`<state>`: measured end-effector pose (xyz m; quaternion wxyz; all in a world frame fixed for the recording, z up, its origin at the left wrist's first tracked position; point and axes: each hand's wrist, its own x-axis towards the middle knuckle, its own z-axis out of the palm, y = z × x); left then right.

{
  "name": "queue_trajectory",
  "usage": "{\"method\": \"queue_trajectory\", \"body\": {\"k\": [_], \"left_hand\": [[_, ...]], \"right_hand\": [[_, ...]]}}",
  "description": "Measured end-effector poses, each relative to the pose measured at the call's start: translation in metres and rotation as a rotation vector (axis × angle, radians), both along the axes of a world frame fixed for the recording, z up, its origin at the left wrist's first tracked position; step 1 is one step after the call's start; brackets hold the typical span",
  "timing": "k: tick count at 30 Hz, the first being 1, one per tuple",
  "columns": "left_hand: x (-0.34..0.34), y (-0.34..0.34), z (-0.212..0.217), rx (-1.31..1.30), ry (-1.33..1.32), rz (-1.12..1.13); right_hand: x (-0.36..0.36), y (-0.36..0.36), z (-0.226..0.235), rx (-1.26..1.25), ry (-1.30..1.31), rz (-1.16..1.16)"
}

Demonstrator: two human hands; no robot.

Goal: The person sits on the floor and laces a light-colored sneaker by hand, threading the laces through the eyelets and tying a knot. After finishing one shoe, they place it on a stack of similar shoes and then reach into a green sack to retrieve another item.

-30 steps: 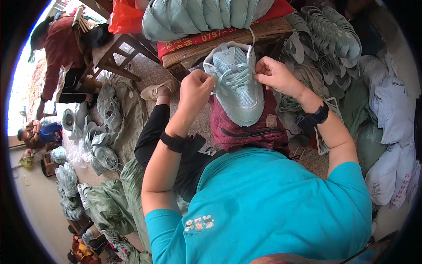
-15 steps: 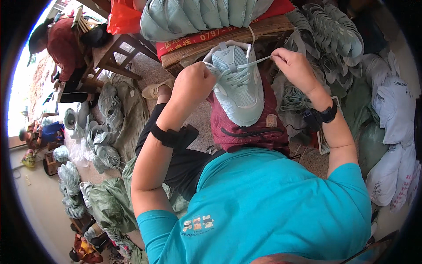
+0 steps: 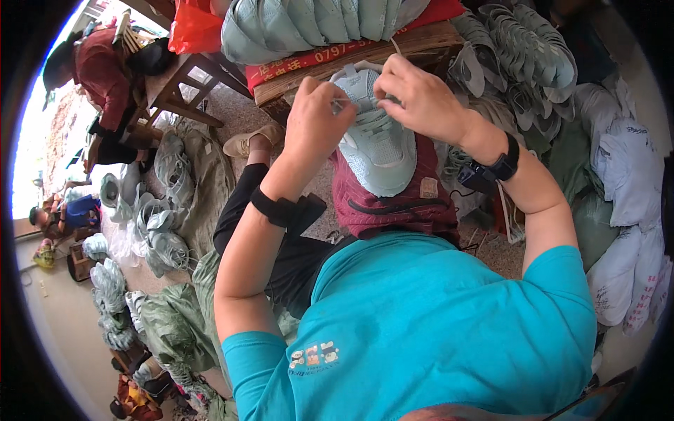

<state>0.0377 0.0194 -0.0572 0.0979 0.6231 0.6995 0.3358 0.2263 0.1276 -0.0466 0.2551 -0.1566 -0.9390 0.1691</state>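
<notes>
Looks like lace-tying on the pale mint mesh sneaker [image 3: 380, 163], resting on maroon striped cloth [image 3: 437, 205]. Left hand [image 3: 314, 116] pinches a thin pale lace [image 3: 338, 104] at its left; right hand [image 3: 421, 100], pulled in from well right of it, is curled, grip hidden. Next probably needs steady tension, imo.

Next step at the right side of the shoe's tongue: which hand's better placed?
Right hand, likely: it's over that side of the shoe, by the tongue. The left hand is at the opposite side.
</notes>
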Motion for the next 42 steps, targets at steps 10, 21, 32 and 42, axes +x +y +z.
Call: {"method": "queue_trajectory", "body": {"k": [10, 21, 32, 42], "left_hand": [[-0.002, -0.002, -0.006, 0.122, -0.007, 0.000], [0.000, -0.004, -0.015, 0.113, -0.075, 0.025], [-0.003, -0.001, -0.020, 0.098, -0.053, 0.033], [-0.004, 0.001, -0.013, 0.046, -0.006, 0.016]], "right_hand": [[-0.012, 0.001, -0.004, 0.110, -0.182, -0.033], [-0.011, 0.000, -0.018, -0.069, -0.016, -0.072], [-0.012, 0.008, 0.008, -0.274, -0.274, 0.120], [-0.012, -0.013, -0.005, 0.227, -0.310, -0.087]]}}
